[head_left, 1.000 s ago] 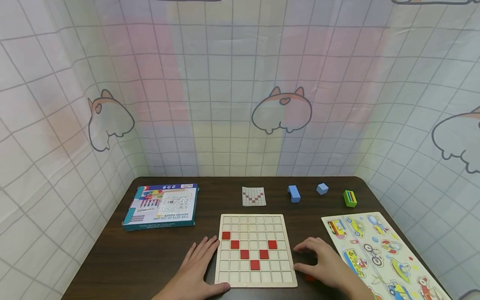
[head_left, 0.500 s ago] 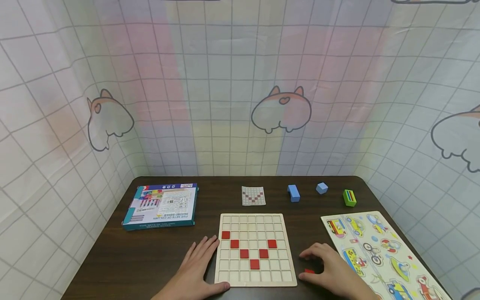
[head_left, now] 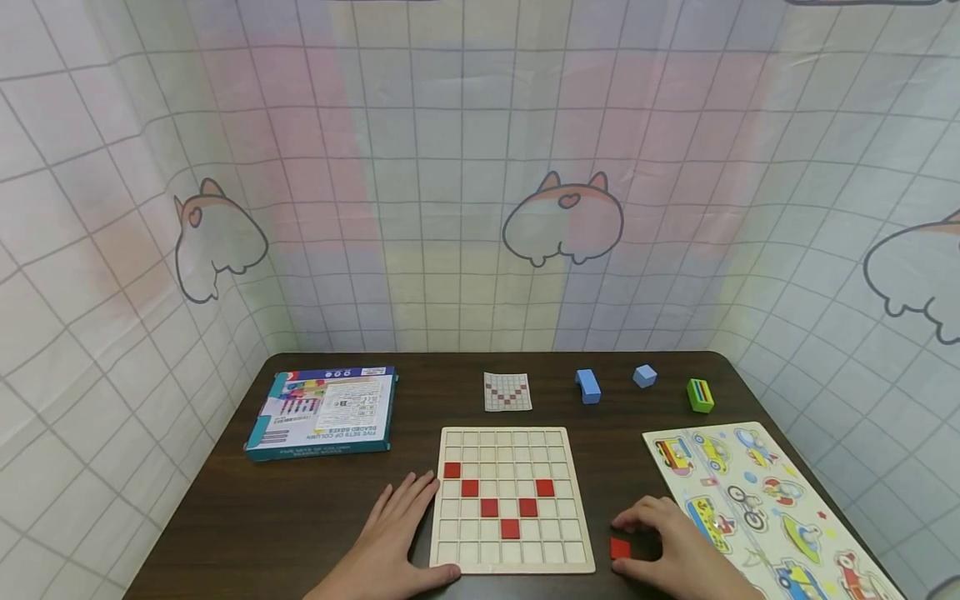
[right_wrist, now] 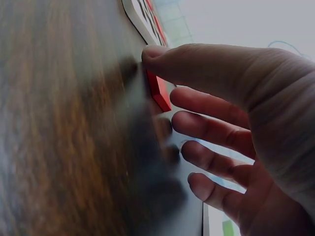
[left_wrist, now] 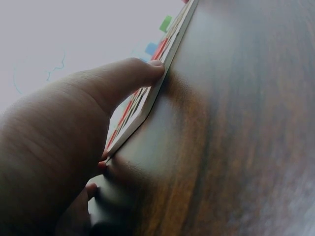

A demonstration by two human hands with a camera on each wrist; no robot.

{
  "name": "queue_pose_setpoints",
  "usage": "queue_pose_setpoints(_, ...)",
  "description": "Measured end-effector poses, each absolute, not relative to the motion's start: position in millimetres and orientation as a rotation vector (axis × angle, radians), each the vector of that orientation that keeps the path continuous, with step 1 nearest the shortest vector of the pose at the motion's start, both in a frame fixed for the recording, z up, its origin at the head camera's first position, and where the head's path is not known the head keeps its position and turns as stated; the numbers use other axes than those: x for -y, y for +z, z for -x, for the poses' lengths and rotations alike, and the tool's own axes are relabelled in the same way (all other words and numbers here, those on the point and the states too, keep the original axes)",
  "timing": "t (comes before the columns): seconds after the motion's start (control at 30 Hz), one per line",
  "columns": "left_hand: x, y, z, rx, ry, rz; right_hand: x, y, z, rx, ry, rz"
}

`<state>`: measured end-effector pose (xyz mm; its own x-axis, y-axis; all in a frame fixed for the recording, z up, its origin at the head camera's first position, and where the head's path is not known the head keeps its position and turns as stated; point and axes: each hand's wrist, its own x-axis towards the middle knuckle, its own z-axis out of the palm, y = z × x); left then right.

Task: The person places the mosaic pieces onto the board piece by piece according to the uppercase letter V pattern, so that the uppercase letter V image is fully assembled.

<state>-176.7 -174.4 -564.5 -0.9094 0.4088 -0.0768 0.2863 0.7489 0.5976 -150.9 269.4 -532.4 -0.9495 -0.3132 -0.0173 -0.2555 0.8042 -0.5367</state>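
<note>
Item: red tile (head_left: 619,547) on the table right of the grid board (head_left: 510,500), my right hand (head_left: 675,550) loosely curled round it, thumb touching, not yet pinched; left hand (head_left: 390,537) flat, steadying the board; risk, I judge: the thin tile skids away under my fingertips.

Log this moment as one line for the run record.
left hand: rests against grid board edge | right hand: touching loose red tile on table | board: six red tiles

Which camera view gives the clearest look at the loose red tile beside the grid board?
The head view: the red tile lies flat on the table, its whole top visible by the right hand. The right wrist view shows it edge-on behind the thumb. The left wrist view does not clearly show it.
</note>
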Motion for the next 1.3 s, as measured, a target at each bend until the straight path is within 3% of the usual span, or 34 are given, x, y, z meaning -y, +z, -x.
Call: queue_pose_setpoints(1.3, 174.7, -565.7, 177.4, -2.743, 0.895, -0.548, -271.9, -533.9, 160.1, -2.946, -0.982, 0.542)
